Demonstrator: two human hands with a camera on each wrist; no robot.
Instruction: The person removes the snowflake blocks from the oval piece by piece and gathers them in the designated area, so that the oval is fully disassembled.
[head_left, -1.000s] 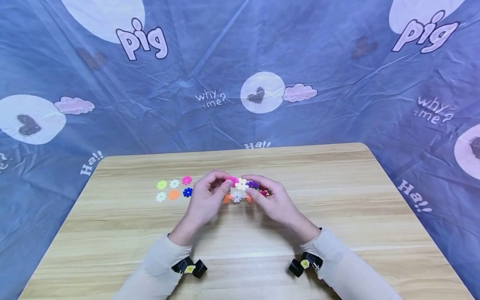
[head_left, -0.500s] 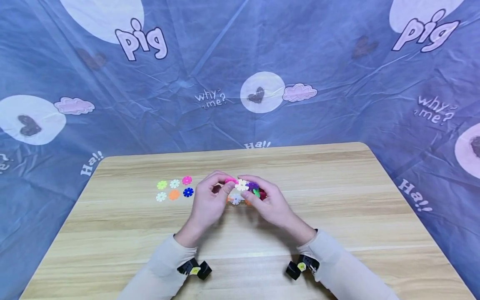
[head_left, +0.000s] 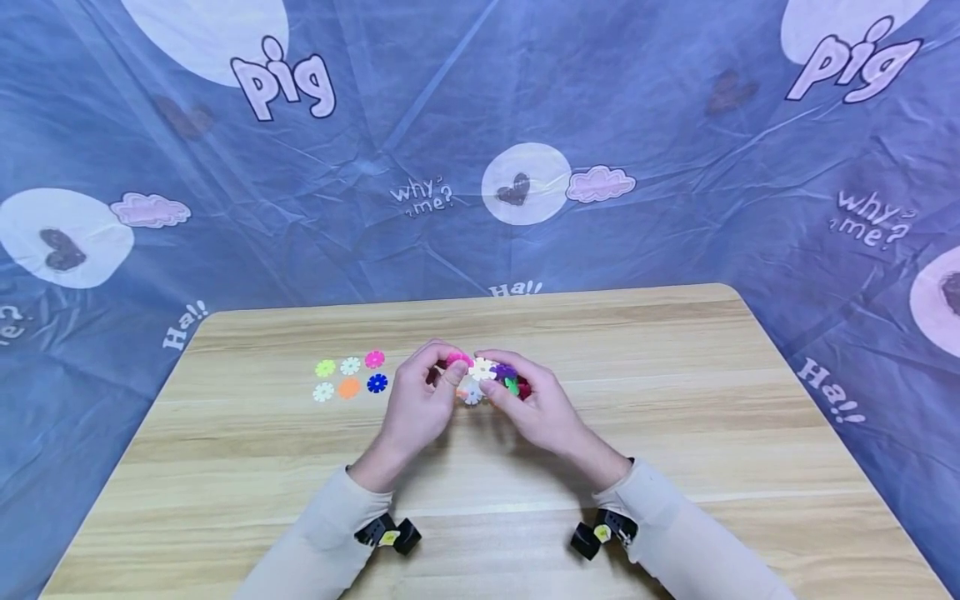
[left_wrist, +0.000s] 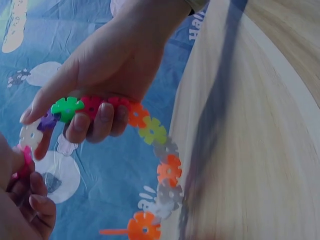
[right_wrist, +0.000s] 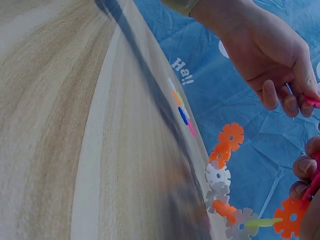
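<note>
My left hand (head_left: 420,392) pinches a pink flower-shaped disc (head_left: 458,359) between thumb and fingers. Against its right side sits a white disc (head_left: 482,369), the near end of a chain of slotted plastic discs; whether the two are locked together I cannot tell. My right hand (head_left: 543,404) grips that chain around its purple disc (head_left: 505,372) and green disc (head_left: 512,387), the other fingers curled over red ones. In the left wrist view the rest of the chain hangs in a curve, with a yellow disc (left_wrist: 153,131) and an orange disc (left_wrist: 144,226) at its lower end.
Left of the hands, loose discs lie flat in two rows on the wooden table (head_left: 225,467): among them a yellow-green disc (head_left: 325,368), an orange disc (head_left: 348,388) and a blue disc (head_left: 377,383). A printed blue cloth (head_left: 420,125) hangs behind the table.
Both hands have drawn slightly closer together, and the pink disc has shifted a little left and tilted. The hanging chain has swung slightly. The loose discs stay put.
</note>
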